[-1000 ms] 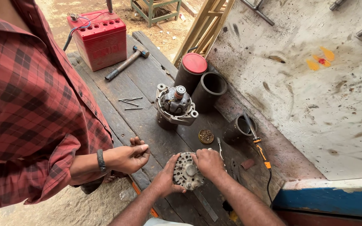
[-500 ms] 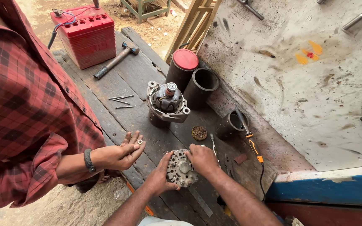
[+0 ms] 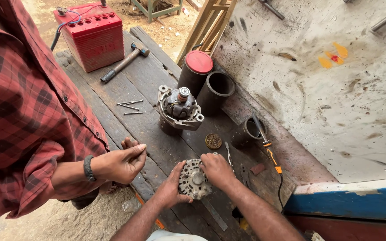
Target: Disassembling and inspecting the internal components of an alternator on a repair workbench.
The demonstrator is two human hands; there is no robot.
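Risks first, landmark = the ribbed grey cast-metal end cover [image 3: 193, 179], lying flat on the dark weathered plank bench [image 3: 148, 80] near its front edge.

- Far left of the cover: a co-worker in a red plaid shirt [image 3: 18, 125], hand [image 3: 121, 164] with fingers pinched together. Whether it holds a small part I cannot tell. If so, a drop onto the sandy ground [image 3: 32, 223] below would likely lose it.
- Left hand [image 3: 171, 187] grasps the cover's left rim, fingers curled under. Right hand [image 3: 216, 168] clamps the right rim, thumb on top. Greasy casting, so it could slip, or fingertips get nicked on the fins.
- Behind the cover: the grey alternator body with exposed copper windings [image 3: 179, 109] stands upright on the planks. A knock could topple it.
- Behind-left: three loose steel bolts [image 3: 129, 106], which can roll into plank gaps.
- Right of the cover: an orange-handled screwdriver [image 3: 269, 149] propped in a short black pipe section [image 3: 247, 131], easy to snag.

Room: outdoor bench, stained pale slab [image 3: 336, 80] on the right.
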